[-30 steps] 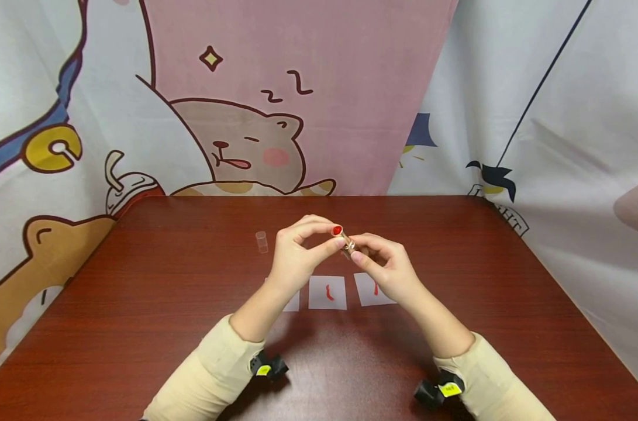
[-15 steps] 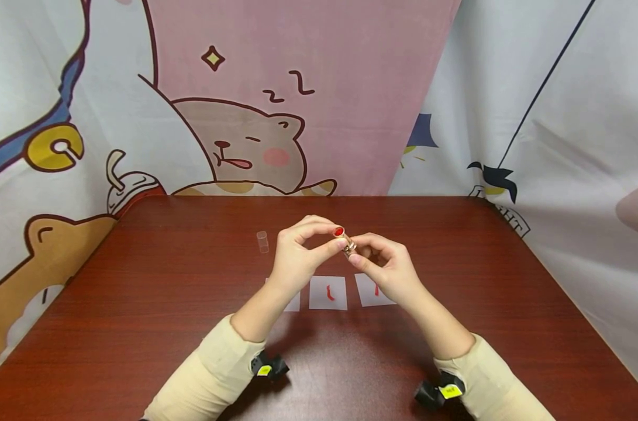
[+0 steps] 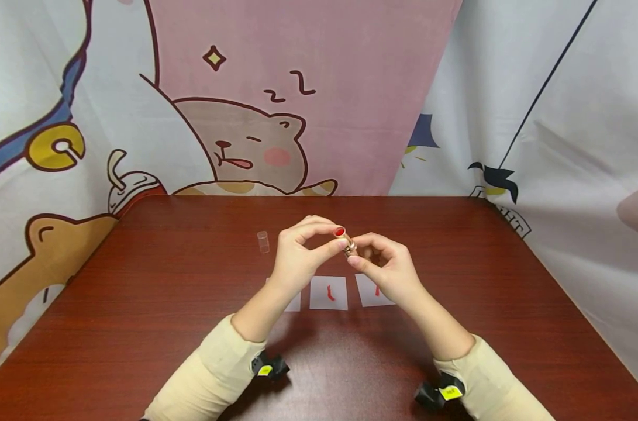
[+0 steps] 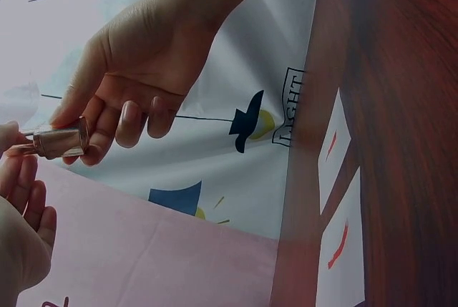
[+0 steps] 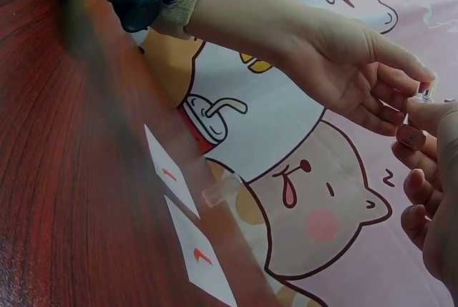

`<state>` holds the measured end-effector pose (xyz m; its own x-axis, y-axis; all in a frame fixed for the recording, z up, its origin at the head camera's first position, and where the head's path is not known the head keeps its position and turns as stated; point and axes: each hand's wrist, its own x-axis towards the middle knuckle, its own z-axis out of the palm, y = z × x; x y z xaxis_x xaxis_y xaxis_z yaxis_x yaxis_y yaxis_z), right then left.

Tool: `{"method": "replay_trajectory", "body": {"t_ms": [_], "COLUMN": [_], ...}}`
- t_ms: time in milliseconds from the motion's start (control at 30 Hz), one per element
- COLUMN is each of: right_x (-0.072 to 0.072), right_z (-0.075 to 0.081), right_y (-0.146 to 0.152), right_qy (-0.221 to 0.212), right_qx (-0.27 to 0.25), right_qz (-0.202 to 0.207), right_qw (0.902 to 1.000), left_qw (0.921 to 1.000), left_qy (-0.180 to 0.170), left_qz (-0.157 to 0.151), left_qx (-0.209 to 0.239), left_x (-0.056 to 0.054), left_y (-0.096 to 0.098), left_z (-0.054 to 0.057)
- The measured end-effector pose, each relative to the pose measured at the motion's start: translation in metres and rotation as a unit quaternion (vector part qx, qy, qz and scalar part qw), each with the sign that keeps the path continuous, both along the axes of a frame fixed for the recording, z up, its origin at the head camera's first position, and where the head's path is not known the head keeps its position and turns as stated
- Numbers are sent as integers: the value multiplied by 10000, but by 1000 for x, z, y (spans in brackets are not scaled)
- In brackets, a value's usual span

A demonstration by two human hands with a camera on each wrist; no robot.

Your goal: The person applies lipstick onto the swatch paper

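Above the table, both hands hold a gold lipstick [image 3: 349,248] tilted, its red tip inside the tube's rim and facing up and away. My left hand [image 3: 296,252] pinches the upper tube between thumb and fingers. Lower down, my right hand [image 3: 391,264] grips the base with thumb and fingertips. The left wrist view shows the shiny base of the lipstick [image 4: 63,141] between the right thumb and fingers. In the right wrist view, the end of the lipstick [image 5: 411,136] shows among the fingers, partly covered.
A clear cap [image 3: 263,242] stands on the brown table [image 3: 192,280], left of the hands. Below the hands lie a middle white paper [image 3: 338,283] and a right paper [image 3: 368,295], each with a red stroke, and a partly hidden left paper [image 3: 294,302]. A cartoon curtain [image 3: 371,117] hangs behind.
The red tip has sunk a little lower inside the gold tube. My right thumb has shifted slightly on the base; both hands stay in nearly the same place.
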<state>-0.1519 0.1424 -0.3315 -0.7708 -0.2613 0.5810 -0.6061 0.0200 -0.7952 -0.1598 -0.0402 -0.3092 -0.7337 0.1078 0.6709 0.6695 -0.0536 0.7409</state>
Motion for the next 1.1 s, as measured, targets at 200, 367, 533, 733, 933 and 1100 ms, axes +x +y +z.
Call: {"method": "replay_trajectory", "body": {"t_ms": [200, 367, 533, 733, 933, 1100], "right_x": [0, 0, 0, -3, -4, -3], "right_z": [0, 0, 0, -1, -2, -2], "right_y": [0, 1, 3, 6, 6, 5], "right_qy": [-25, 80, 136, 88, 92, 82], "right_qx": [-33, 74, 12, -101, -22, 24], "right_qz": [-37, -31, 408, 956, 868, 769], "right_qw": [10000, 9999, 9991, 9953, 9962, 9970], "left_qw": [10000, 10000, 9999, 9997, 9999, 9999], "left_qy": [16, 50, 129, 197, 137, 109], "left_qz": [3, -2, -64, -106, -93, -83], "left_qx": [-20, -15, 9, 36, 22, 10], "left_x": [0, -1, -1, -1, -1, 0], "left_y": [0, 0, 0, 0, 1, 1], "left_z": [0, -1, -1, -2, -2, -2]}}
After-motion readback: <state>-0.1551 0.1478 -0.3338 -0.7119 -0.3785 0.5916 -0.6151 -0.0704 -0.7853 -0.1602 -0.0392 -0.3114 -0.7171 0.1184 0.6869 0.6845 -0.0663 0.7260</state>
